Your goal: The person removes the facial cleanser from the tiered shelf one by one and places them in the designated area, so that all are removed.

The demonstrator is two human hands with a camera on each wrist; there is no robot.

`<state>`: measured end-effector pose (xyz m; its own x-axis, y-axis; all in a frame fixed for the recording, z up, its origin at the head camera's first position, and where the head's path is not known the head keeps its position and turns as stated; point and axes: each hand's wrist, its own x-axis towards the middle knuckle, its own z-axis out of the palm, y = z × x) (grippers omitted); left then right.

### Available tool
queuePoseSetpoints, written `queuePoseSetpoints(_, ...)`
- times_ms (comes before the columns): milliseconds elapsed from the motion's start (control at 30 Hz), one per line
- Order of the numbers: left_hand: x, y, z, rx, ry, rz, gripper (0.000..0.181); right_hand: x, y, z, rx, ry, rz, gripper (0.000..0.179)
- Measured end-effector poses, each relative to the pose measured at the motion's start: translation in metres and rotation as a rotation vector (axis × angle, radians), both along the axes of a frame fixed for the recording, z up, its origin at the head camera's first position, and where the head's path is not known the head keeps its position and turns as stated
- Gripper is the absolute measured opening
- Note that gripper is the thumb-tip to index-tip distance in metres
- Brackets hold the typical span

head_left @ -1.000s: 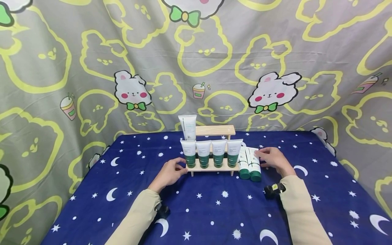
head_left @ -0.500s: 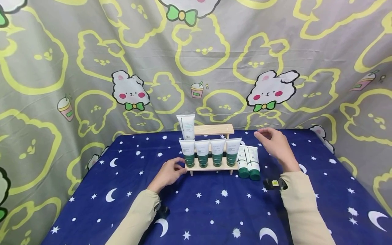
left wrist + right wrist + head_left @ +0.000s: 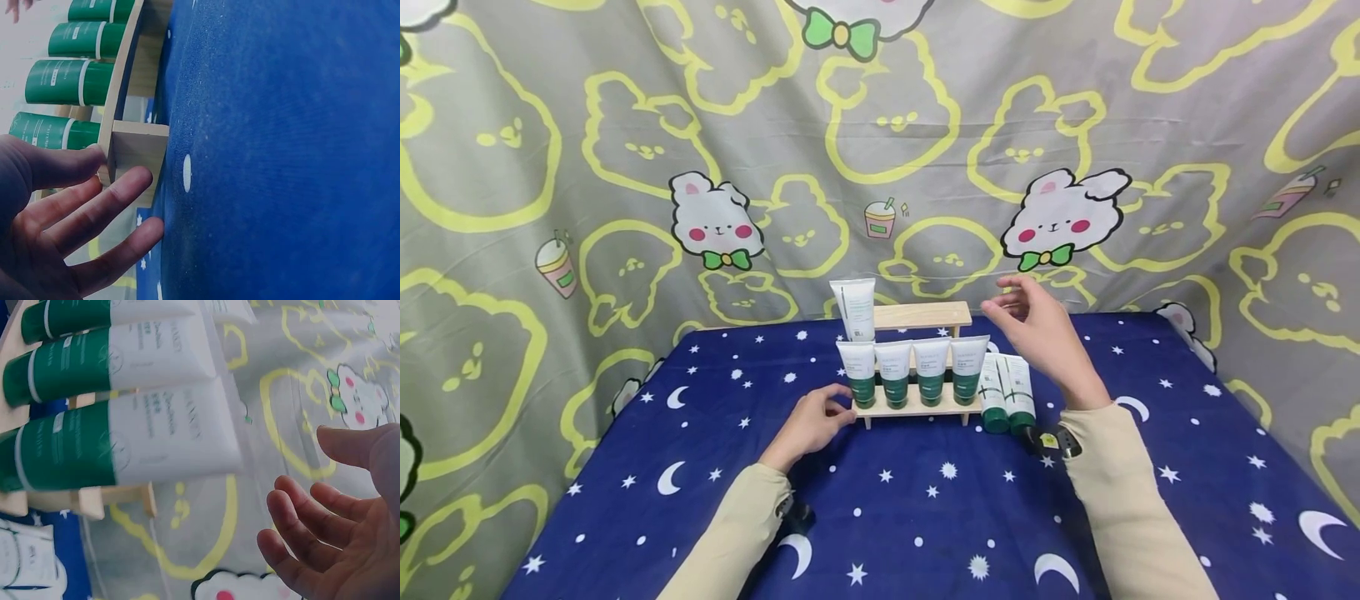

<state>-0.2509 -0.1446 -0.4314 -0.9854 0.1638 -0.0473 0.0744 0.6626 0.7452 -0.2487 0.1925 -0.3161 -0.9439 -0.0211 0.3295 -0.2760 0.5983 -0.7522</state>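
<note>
A stepped wooden rack point(image 3: 917, 403) stands on the cloth. Along its front step several green-and-white squeeze tubes point(image 3: 932, 372) stand in a row on their caps, and another white tube point(image 3: 854, 310) rises behind at the left. My left hand point(image 3: 814, 423) is at the rack's left end; its thumb and index finger pinch the end of the front step point(image 3: 107, 156) in the left wrist view, other fingers spread. My right hand point(image 3: 1037, 332) is raised, holding nothing, fingers loosely bent, above and behind two tubes point(image 3: 1006, 392) leaning at the rack's right end.
A dark blue cloth point(image 3: 917, 508) with moons and stars covers the table. Behind it hangs a grey curtain point(image 3: 917, 133) with yellow outlines and rabbits. The rack's rear top step point(image 3: 922, 315) shows bare wood right of the rear tube.
My right hand has let go of the leaning tubes, risen, and moved left toward the rear of the rack. The left hand has kept its place on the rack.
</note>
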Motion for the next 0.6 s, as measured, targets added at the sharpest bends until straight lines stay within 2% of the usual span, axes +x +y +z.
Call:
queuePoseSetpoints(167, 0.000, 0.000, 0.001, -0.007, 0.002, -0.002, 0.029, -0.006, -0.016, 0.013, 0.014, 0.028, 0.046, 0.053)
queuePoseSetpoints(333, 0.000, 0.000, 0.000, -0.005, 0.011, -0.010, 0.028, -0.010, -0.033, 0.022, 0.002, 0.022, 0.075, 0.055)
queuePoseSetpoints(600, 0.000, 0.001, 0.000, 0.001, 0.012, -0.004, 0.029, -0.014, -0.063, 0.022, -0.049, -0.014, 0.122, 0.056)
